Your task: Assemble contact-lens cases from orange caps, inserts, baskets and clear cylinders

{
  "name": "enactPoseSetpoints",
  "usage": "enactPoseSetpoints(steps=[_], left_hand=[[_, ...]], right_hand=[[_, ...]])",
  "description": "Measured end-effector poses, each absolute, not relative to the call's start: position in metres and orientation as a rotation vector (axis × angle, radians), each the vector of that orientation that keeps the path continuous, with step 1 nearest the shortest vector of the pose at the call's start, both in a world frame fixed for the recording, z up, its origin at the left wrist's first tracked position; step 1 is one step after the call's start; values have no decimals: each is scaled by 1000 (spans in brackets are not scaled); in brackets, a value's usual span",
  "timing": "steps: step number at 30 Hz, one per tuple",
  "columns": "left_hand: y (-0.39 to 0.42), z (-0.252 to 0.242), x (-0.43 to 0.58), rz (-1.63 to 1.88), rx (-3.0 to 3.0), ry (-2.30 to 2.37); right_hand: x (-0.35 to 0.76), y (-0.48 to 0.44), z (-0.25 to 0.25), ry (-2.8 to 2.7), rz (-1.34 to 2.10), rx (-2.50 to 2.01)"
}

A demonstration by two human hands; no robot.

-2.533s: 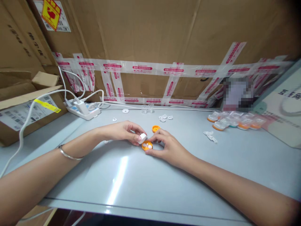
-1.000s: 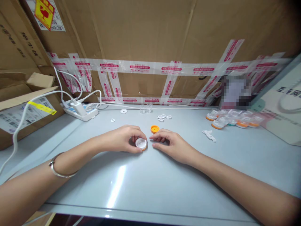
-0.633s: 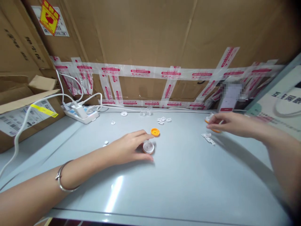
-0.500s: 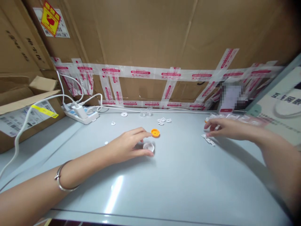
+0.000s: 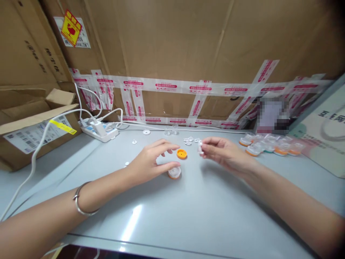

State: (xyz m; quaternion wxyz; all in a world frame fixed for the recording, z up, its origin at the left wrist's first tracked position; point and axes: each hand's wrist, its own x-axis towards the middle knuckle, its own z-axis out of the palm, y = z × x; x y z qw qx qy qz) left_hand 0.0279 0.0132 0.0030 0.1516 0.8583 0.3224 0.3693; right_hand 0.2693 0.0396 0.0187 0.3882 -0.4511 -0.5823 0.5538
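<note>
Left hand pose: the left hand sits low over the counter, just left of the orange cap. The forearm comes in from the lower left, and the fingers are spread and gently bent.
Left grip: wide open, holding nothing. The thumb tip lies at the top edge of the small round pot; whether it touches or hovers cannot be told.
Pot place: it stands on the counter just nearer the camera than the orange cap, apart from it.
Right hand pose: the right hand is right of the orange cap and lifted slightly, with curled fingers.
Right grip: closed to a fine pinch, thumb and fingertips on 1 small white piece, just right of the orange cap.
Materials: the counter is smooth, glossy grey. The pot is clear plastic on an orange base. The cap is a flat orange disc. A thin metal bangle circles the left wrist. Taped cardboard forms the wall behind the cap.
Hard to make out: the shape of the pinched piece, and the loose white bits behind the cap. The row of clear pots, far right of the cap, is soft-edged.
</note>
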Motion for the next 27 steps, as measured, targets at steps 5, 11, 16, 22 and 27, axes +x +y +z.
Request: enactPoseSetpoints(steps=[5, 11, 16, 22, 27], left_hand=[[8, 5, 32, 1285, 2369, 805], [11, 5, 27, 1381, 2319, 822], [13, 7, 25, 1375, 2177, 945], [19, 2, 24, 1317, 2045, 955], [20, 1, 24, 1264, 2041, 979]], right_hand=[[215, 16, 13, -1280, 1853, -869], [199, 16, 11, -1238, 1908, -787], [235, 60, 10, -1620, 1145, -1093], [293, 118, -23, -1793, 568, -1442], [288, 121, -38, -1882, 499, -1447]])
